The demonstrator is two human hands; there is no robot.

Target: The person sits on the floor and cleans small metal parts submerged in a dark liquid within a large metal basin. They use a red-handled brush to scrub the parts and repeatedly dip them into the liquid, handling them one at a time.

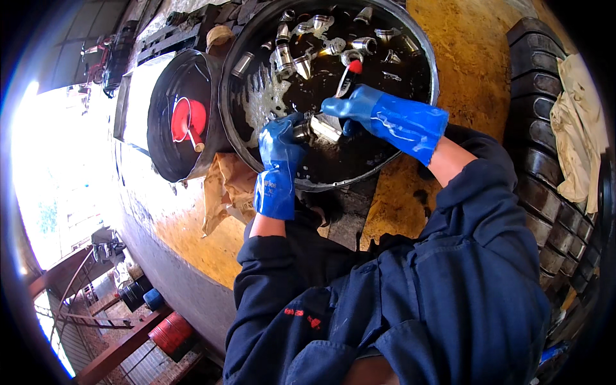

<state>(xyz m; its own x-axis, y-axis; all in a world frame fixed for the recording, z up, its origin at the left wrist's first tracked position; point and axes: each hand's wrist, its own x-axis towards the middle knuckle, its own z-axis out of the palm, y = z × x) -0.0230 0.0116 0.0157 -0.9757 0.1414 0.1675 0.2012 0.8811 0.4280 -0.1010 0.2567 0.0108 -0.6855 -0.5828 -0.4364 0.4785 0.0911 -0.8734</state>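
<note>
Both my hands wear long blue rubber gloves and meet over the near part of a large round dark tub (pixel 434 77). My left hand (pixel 281 144) is closed around one end of a shiny metal tubular part (pixel 326 130), held just above the dark liquid. In my right hand (pixel 359 108) is a scraper-like tool (pixel 347 80) with a black handle and red end, pointing up. Its lower end meets the metal part, partly hidden by the glove. Several similar metal fittings (pixel 283 58) lie in the liquid at the far side, some among pale foam (pixel 266 90).
Left of the tub stands a dark bucket (pixel 154 122) holding a red scoop (pixel 184 119) with a wooden handle. Brown paper (pixel 224 186) lies between them. Black track-like blocks (pixel 536 122) line the right, with a tan cloth (pixel 574 122) over them. A red drum (pixel 172 335) is at lower left.
</note>
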